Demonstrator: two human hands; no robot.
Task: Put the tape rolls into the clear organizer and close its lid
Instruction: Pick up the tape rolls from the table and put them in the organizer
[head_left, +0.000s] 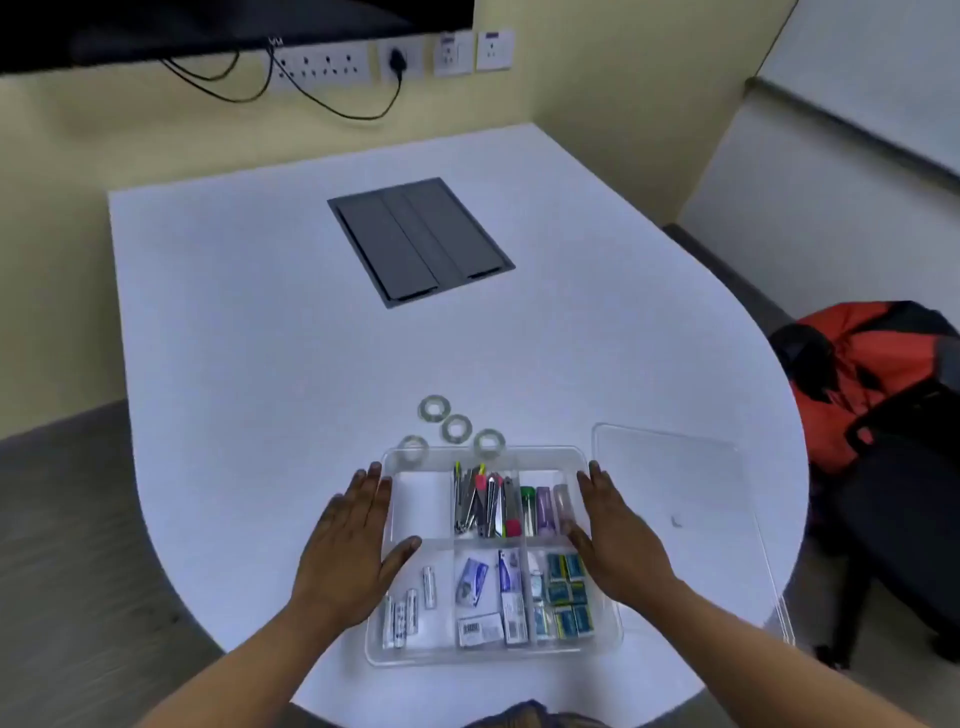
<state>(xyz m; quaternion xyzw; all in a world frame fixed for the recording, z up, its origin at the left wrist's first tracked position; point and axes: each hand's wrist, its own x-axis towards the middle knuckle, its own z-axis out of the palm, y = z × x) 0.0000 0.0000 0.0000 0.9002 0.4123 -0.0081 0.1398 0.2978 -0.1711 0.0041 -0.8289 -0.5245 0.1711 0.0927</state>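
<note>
The clear organizer (483, 454) sits open on the white table near its front edge, with small items in most compartments; the far-left compartment is bare. Several clear tape rolls lie on the table just behind it: one (434, 409), a second (456, 429), a third (489, 442) at the back rim, and one (413, 448) by the back-left corner. The clear lid (675, 499) lies flat to the right of the organizer. My left hand (350, 540) rests flat against the organizer's left wall, thumb over the rim. My right hand (615, 535) rests flat against its right wall.
A grey cable hatch (421, 241) is set into the table (249, 338) farther back. An orange and black backpack (872, 374) sits on a dark chair to the right. Wall sockets with black cables run along the back wall.
</note>
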